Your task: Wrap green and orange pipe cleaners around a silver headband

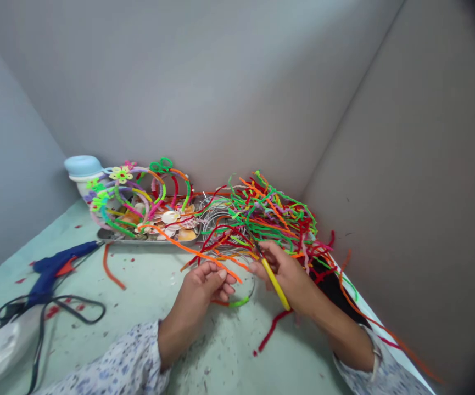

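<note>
My left hand [210,282] pinches a long orange pipe cleaner [179,245] between thumb and fingers. Its far end reaches up over the tray of shells. My right hand [278,269] is closed around a yellow-handled tool [275,282] with a dark tip; whether it is pliers or scissors I cannot tell. Another orange length [237,263] touches or passes by the fingertips of that hand. Beneath both hands lies a thin wire ring, partly wrapped in orange and a green pipe cleaner [238,302], its rest hidden by my hands.
Behind my hands is a tangled heap of pipe cleaners [278,214] with bare wire rings [216,214]. A metal tray [138,241] holds shells and decorated headbands [150,192]. A blue glue gun [51,269] with its cord lies left. A bottle [84,167] stands against the grey wall.
</note>
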